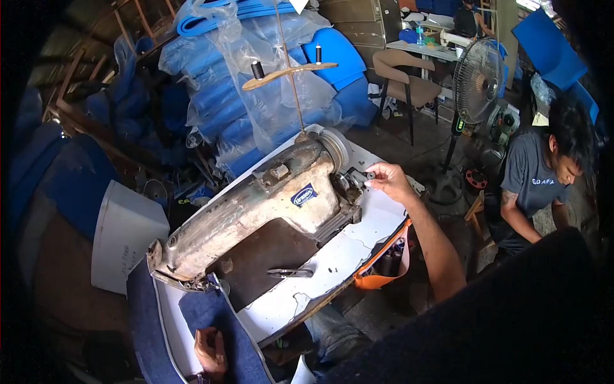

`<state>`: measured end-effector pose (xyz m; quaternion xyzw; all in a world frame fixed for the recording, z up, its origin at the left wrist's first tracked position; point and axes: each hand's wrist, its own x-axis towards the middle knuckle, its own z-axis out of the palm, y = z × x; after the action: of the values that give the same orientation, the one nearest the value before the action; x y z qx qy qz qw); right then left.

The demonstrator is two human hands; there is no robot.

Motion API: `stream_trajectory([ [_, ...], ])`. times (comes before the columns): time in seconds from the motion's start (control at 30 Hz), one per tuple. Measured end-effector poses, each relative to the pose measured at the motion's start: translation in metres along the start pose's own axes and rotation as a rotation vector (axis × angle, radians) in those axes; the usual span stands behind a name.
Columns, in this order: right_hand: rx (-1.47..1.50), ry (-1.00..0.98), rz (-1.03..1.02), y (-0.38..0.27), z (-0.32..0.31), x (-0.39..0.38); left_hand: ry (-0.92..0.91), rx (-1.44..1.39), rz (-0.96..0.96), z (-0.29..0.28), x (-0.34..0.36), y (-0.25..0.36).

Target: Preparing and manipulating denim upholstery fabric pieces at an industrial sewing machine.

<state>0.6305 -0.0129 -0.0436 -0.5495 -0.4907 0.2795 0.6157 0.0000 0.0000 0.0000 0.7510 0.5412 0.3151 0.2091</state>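
An old, worn cream sewing machine (256, 198) lies diagonally across a white tabletop (275, 313). My right hand (391, 184) is at the machine's right end, thumb and fingers pinched on a small dark bobbin (371, 176) beside the bobbin winder (348, 182). At the lower left my left hand (210, 353) rests by the edge of dark blue denim fabric (236, 345), its fingers curled. Whether it grips anything is hidden. The denim reaches up to the needle end of the machine. A pair of thread snips (290, 273) lies on the brown plate in front of the machine arm.
An orange-edged pouch (377, 280) with dark spools hangs at the table's front edge. A wooden thread stand (291, 75) rises behind the machine. Wrapped blue foam (236, 109) is stacked beyond. A standing fan (476, 83) and a co-worker (537, 173) are at the right.
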Motion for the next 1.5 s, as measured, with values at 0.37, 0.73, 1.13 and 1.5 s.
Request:
stream_trajectory([
  [0.37, -0.036, 0.094, -0.074, -0.008, 0.014, -0.011, -0.279, -0.319, 0.775, 0.217, 0.109, 0.268],
  [0.73, 0.228, 0.124, -0.13, -0.003, 0.015, -0.009, -0.089, -0.328, 0.486, 0.334, 0.159, 0.322],
  [1.13, 0.216, 0.269, -0.121, 0.004, 0.007, -0.001, -0.125, -0.486, 0.415, 0.341, 0.159, 0.325],
  [1.5, 0.165, 0.218, -0.044, -0.009, 0.017, -0.002, -0.096, -0.35, 0.501, 0.336, 0.15, 0.321],
])
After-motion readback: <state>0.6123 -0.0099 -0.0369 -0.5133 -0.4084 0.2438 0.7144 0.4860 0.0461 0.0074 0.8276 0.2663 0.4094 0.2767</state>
